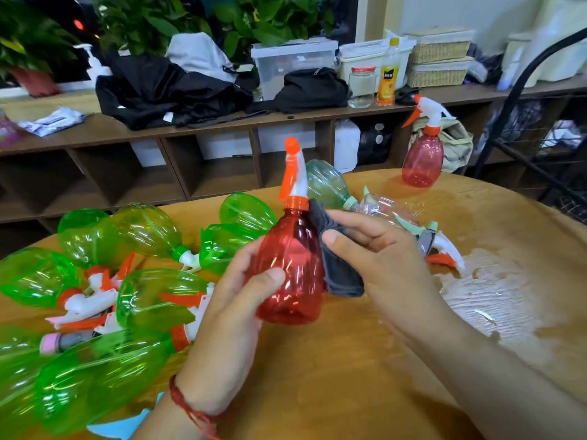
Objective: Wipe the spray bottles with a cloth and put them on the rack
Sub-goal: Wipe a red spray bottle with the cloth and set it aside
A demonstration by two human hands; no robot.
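Above the middle of a round wooden table (349, 376), a person holds a red spray bottle (292, 268) upright and clear of the tabletop, with its orange-and-white trigger head pointing up. The left hand (228, 312) wraps the bottle's lower body, thumb across the front and fingers curled behind. The right hand (381, 258) pinches a dark grey cloth (341, 274) between thumb and fingers and presses it to the bottle's right flank, so the wiping step appears to be in hand.

A heap of green spray bottles (95, 296) lies on its sides along the table's left edge, apparently not yet wiped. A teal bottle (327, 185) and a clear bottle (390, 211) lie just behind the hands. A second red spray bottle (422, 157) stands upright at the far right edge, near the black wire rack (540, 138) beyond the table.

A wide puddle of water (495, 300) spreads over the right side of the table, beside the right forearm. That is the likely trouble. A sleeve or the trailing cloth dragged through it would carry water back onto the cleaned plastic, and a bottle set down there would need wiping again. Smooth, possibly wet plastic may also twist out of the one-handed grip. A left elbow swung wide could roll the green bottles off the edge.
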